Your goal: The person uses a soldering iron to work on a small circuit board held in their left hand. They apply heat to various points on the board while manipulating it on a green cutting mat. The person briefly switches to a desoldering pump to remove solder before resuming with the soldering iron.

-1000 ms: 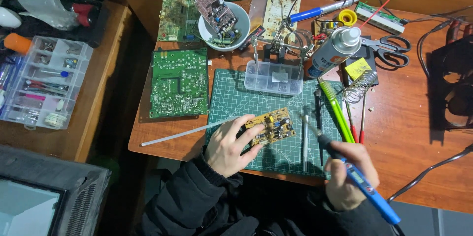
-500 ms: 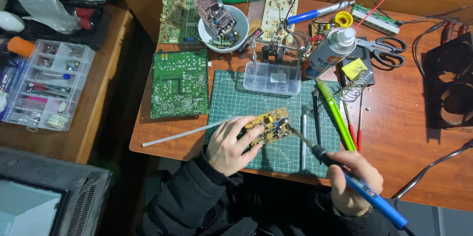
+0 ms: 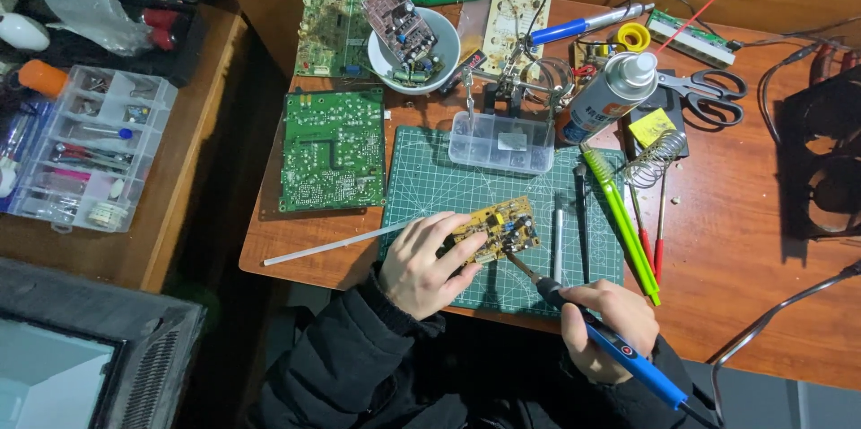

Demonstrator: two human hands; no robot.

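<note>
- Yellow and small, the circuit board (image 3: 499,227) lies on the green cutting mat (image 3: 430,182), near the mat's front edge, in the head view (the only view there is).
- The left hand (image 3: 424,260) rests on the mat with its fingers curled over the board's left end, pinning it down.
- The right hand (image 3: 603,328) is closed round a blue soldering iron (image 3: 619,350), held like a pen; the iron's tip reaches up and left to the board's lower right edge, and whether it quite touches I cannot tell.
- Just right of the board lie a grey pen-like tool (image 3: 557,236) and, further right, a green tool (image 3: 621,218) and two red-handled screwdrivers (image 3: 652,241).
- Behind the board a clear plastic box (image 3: 501,143) sits on the mat's back edge.
- A large green circuit board (image 3: 333,149) lies left of the mat on the wooden table (image 3: 744,214), and a white bowl (image 3: 437,68) holding another board stands behind it.
- A white spray can (image 3: 606,97) stands tilted beside black-handled scissors (image 3: 704,88).
</note>
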